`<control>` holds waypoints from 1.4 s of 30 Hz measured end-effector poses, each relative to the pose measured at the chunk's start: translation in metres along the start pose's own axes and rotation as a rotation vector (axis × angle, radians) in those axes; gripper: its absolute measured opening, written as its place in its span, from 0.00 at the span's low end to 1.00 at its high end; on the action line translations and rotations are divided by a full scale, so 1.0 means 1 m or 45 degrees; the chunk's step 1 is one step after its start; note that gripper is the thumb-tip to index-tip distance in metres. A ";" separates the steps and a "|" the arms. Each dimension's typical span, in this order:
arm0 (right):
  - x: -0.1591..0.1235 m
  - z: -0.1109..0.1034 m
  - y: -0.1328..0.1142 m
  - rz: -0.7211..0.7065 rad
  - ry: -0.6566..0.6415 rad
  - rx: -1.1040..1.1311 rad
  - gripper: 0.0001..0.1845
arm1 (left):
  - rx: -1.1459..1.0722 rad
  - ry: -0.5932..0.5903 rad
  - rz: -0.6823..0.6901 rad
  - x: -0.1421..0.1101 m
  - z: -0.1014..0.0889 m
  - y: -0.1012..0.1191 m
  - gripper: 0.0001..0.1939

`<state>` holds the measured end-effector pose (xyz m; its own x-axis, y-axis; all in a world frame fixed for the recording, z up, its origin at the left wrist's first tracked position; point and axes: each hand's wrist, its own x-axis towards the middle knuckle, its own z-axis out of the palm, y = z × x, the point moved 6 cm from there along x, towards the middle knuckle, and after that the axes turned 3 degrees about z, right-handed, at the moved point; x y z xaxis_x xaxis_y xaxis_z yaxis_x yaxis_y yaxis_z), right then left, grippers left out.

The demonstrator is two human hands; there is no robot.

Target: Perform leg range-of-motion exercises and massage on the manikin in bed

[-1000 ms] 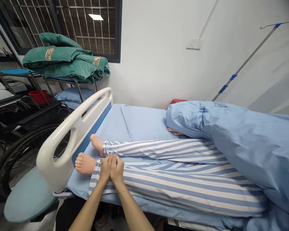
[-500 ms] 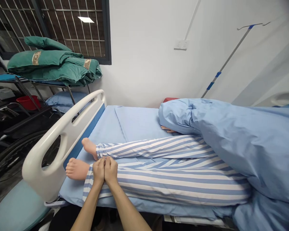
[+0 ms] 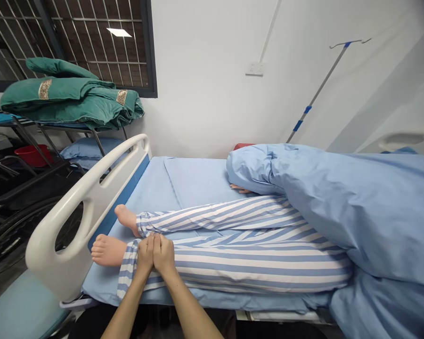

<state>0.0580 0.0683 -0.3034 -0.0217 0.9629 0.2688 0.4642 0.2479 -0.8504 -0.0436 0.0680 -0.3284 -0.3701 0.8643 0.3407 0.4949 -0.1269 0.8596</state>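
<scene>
A figure, apparently a care manikin, lies on a hospital bed in blue-and-white striped pyjama trousers (image 3: 254, 266). My left hand (image 3: 144, 256) and my right hand (image 3: 164, 256) sit side by side on the near leg's cuff, just above the bare near foot (image 3: 108, 250), with their fingertips together. The far foot (image 3: 127, 219) rests close beyond my fingertips. A light blue duvet (image 3: 339, 207) hides the upper body. A small part of a hand (image 3: 240, 189) shows beneath its edge.
A white bed footboard (image 3: 74, 221) stands just left of the feet, above a blue sheet (image 3: 198, 181). Further left are a wheelchair (image 3: 21, 230), a metal rack with green quilts (image 3: 70, 96), and a red basin (image 3: 31, 155). An IV pole (image 3: 318, 89) leans against the wall.
My hands stay on the same cuff. The whole scene has shifted left and the bed looks less tilted in the view, as my head has turned.
</scene>
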 end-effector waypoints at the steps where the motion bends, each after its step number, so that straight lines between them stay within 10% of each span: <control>1: 0.001 0.001 0.003 0.011 0.008 0.027 0.23 | -0.058 -0.033 -0.050 0.000 0.002 0.002 0.17; 10: 0.007 -0.002 0.015 0.086 0.087 0.291 0.24 | -0.614 0.217 -0.434 -0.005 0.013 0.017 0.22; 22: 0.008 -0.019 0.003 -0.014 0.000 -0.070 0.22 | -0.194 0.055 -0.152 -0.010 0.019 0.008 0.18; 42: 0.006 -0.026 0.020 0.037 0.060 0.305 0.23 | -0.214 0.059 -0.239 -0.012 0.032 0.018 0.19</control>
<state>0.0901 0.0764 -0.3066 0.0324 0.9653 0.2590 0.2405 0.2440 -0.9395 -0.0051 0.0709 -0.3290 -0.4807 0.8577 0.1825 0.2776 -0.0486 0.9595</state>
